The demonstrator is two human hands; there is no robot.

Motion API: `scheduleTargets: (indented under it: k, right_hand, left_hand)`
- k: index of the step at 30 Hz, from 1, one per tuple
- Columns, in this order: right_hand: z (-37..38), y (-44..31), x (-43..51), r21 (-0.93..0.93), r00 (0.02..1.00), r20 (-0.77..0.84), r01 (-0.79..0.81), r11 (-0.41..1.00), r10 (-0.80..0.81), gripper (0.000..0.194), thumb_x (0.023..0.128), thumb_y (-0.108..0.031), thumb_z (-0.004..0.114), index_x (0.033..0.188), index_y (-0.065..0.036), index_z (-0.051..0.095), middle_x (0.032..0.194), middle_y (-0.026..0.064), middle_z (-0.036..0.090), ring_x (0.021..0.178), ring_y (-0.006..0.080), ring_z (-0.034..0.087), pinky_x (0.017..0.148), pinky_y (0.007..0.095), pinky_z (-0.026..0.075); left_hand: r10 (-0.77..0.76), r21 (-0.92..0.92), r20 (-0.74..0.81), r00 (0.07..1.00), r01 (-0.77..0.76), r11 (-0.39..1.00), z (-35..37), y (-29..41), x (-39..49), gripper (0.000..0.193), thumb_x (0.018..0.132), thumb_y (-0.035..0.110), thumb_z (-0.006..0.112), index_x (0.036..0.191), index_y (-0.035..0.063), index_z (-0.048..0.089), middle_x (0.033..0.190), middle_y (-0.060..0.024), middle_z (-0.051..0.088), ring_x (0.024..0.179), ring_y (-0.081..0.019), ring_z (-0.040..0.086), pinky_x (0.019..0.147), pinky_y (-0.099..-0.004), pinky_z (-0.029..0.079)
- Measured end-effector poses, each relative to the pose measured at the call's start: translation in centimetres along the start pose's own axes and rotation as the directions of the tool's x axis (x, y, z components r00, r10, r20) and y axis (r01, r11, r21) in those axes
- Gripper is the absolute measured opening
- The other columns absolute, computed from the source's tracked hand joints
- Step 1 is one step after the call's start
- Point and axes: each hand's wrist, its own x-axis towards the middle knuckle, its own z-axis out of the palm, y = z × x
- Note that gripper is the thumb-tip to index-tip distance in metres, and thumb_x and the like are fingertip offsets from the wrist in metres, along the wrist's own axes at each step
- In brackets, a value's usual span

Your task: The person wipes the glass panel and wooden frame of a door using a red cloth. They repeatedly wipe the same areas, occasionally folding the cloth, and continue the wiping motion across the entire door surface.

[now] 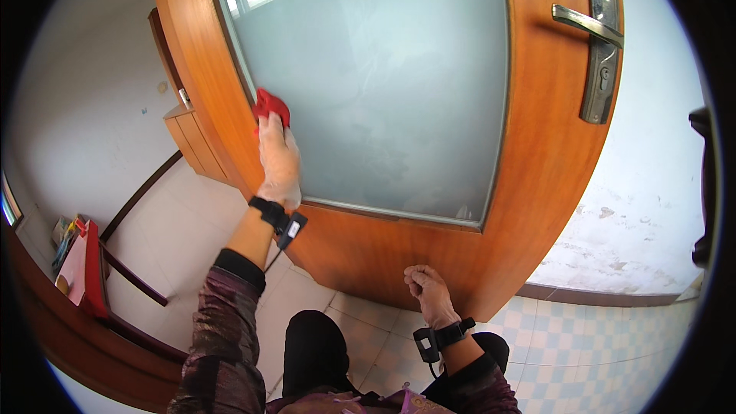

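My left hand [280, 158], in a clear plastic glove, presses a red cloth [271, 109] against the left edge of a frosted glass pane [379, 92]. The pane is set in an orange-brown wooden door [552, 144]. My right hand [428, 293], also gloved, is held low before the door's bottom rail with its fingers curled in. Nothing shows in it. Both wrists carry black straps with small devices and cables.
A metal lever handle [586, 24] juts from the door's right side. Beyond the door at left are a low wooden cabinet [198, 141] and a red-edged table [92, 264] with items on it. A stained white wall [621, 224] stands at right, above a tiled floor [575, 333].
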Motion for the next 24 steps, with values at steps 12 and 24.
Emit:
scheduleTargets:
  k: [12,24]
  right_hand:
    - [2.4,-0.5,0.0,-0.01,0.998,0.052,-0.031,0.999,0.032,0.015,0.096,-0.01,0.054,0.104,-0.002,0.064,0.091,0.0026,0.061,0.077,0.0091,0.051,0.074,0.0225,0.043]
    - [2.1,-2.1,-1.2,-0.068,0.993,0.116,0.011,0.998,-0.003,0.027,0.104,-0.028,0.046,0.095,-0.007,0.06,0.084,-0.0022,0.052,0.076,0.0098,0.042,0.076,0.0239,0.038]
  left_hand:
    - [0.173,-0.219,-0.137,0.975,-0.2,0.955,-2.7,-0.5,18.5,0.036,0.098,0.014,0.055,0.13,-0.001,0.054,0.101,-0.0072,0.056,0.083,-0.0158,0.054,0.076,-0.0319,0.046]
    - [0.039,0.16,0.225,0.973,-0.077,0.984,2.5,-7.6,-11.6,0.042,0.097,0.011,0.057,0.129,-0.0159,0.053,0.136,-0.0351,0.052,0.135,-0.05,0.041,0.115,-0.0477,0.032]
